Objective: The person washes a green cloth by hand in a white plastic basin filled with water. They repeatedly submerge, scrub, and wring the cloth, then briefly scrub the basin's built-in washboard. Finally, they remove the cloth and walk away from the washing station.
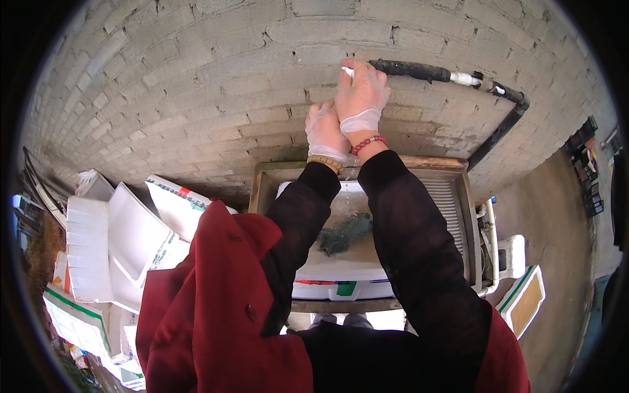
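My right hand [364, 98], in a thin clear glove and with a red bead bracelet at the wrist, is closed at the end of a wall pipe. A small white piece [348, 71], which looks like a tap handle, shows between its fingers. Just below and to the left, my left hand [325, 130] is gloved too, its fingers curled; what they hold, if anything, is hidden. Beneath my hands, a white foam box [334, 268] with water in it sits in a stone sink [262, 187]. A dark green, net-like bundle [347, 233] lies in the water.
A black-wrapped pipe [413, 69] runs right along the brick wall [216, 72], then bends down. The sink has a ribbed washboard [445, 203] on its right. White foam boxes [88, 245] are piled at left; another foam piece [523, 301] leans at right.
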Available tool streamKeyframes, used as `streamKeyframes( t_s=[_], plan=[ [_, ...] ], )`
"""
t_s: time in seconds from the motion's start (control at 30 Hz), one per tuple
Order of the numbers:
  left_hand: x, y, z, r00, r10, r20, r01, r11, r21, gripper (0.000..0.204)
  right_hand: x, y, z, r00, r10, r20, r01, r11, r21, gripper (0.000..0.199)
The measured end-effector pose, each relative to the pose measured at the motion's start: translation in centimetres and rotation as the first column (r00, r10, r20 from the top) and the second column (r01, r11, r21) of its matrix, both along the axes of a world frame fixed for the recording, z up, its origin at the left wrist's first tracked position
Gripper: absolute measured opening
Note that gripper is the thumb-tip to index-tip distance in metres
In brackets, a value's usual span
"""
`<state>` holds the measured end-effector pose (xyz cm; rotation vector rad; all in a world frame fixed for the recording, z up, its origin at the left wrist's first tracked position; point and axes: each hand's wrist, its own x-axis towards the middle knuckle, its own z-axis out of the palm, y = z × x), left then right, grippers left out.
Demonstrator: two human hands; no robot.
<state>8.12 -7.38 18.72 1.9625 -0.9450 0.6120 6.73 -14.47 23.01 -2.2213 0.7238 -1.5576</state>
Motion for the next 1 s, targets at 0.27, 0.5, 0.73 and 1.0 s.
streamKeyframes(
  t_s=[0.27,0.5,0.73,1.0],
  plan=[
    [1.7,3.7,-6.9,0.946,-0.148,-0.288,0.164,0.986,0.030,0.037,-2.5,-5.8,2.0,0.986,-0.047,0.163,0.091,0.956,-0.279,0.018],
    [4.8,13.6,-26.1,0.371,-0.247,-0.895,0.046,0.968,-0.248,0.035,-6.4,-3.7,-20.6,0.916,0.392,-0.088,-0.248,0.724,0.644,0.057],
    [-0.4,13.2,-25.3,0.058,-0.045,-0.997,0.064,0.997,-0.042,0.041,-14.6,-5.1,-44.3,0.553,0.492,-0.672,0.292,0.641,0.709,0.080],
    [0.3,14.1,-26.7,-0.070,-0.064,-0.995,0.162,0.984,-0.074,0.068,-7.9,2.0,-24.4,0.343,0.939,-0.028,-0.274,0.129,0.953,0.045]
  ],
)
